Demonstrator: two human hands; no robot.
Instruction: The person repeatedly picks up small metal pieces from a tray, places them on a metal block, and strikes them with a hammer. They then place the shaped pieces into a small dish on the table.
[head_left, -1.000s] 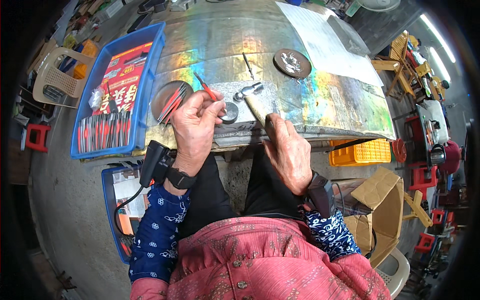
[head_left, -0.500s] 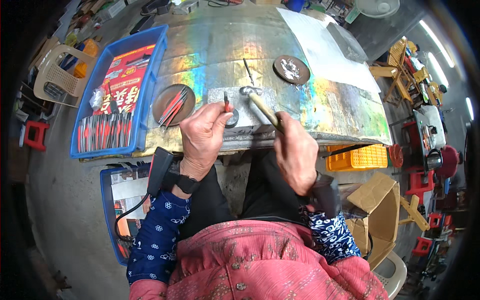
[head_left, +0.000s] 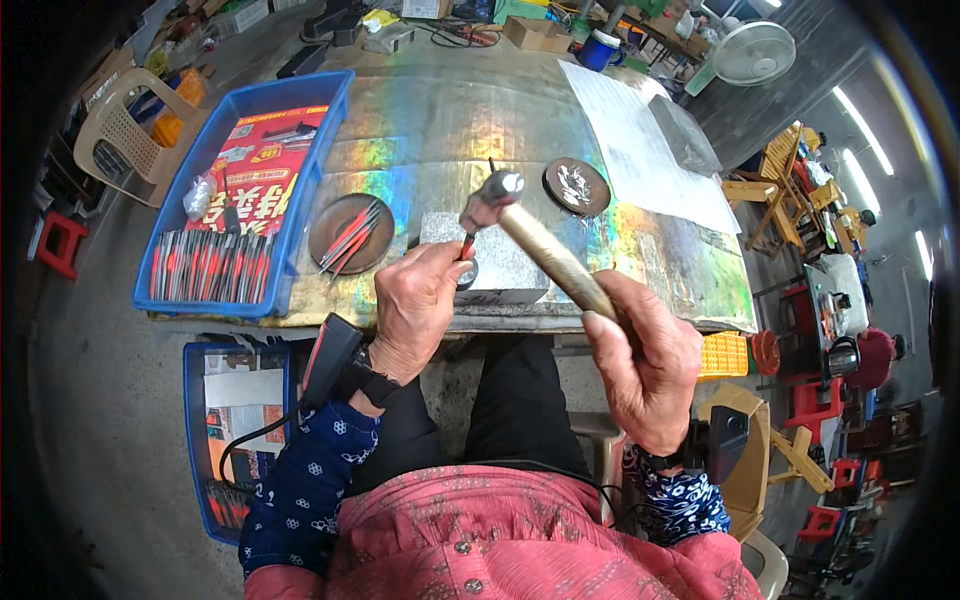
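My right hand (head_left: pixel 648 360) is closed round the wooden handle of a hammer (head_left: pixel 556 262). The hammer's metal head is up, in front of the grey stone block (head_left: pixel 515 268) on the table edge. In my left hand (head_left: pixel 412 305), thumb and fingers pinch a thin red-and-dark metal tool (head_left: pixel 468 246), its upper end close to the hammer head. Whether the two touch I cannot tell. Beside my left fingers a small dark round piece lies on the block, partly hidden. To the left, a round brown dish (head_left: pixel 322 225) holds several similar red-and-dark tools (head_left: pixel 355 240).
A blue tray (head_left: pixel 290 235) at the left holds a row of red-and-dark tools and a red printed sheet. Another brown dish (head_left: pixel 603 190) with white slivers stands at the right, near white sheeting (head_left: pixel 635 130). A lower blue crate (head_left: pixel 196 420) sits left of my legs.
My right hand has lifted the hammer off the block and swung it up, moving right and nearer. My left hand keeps its pinch and has shifted slightly. The view has tilted a little.
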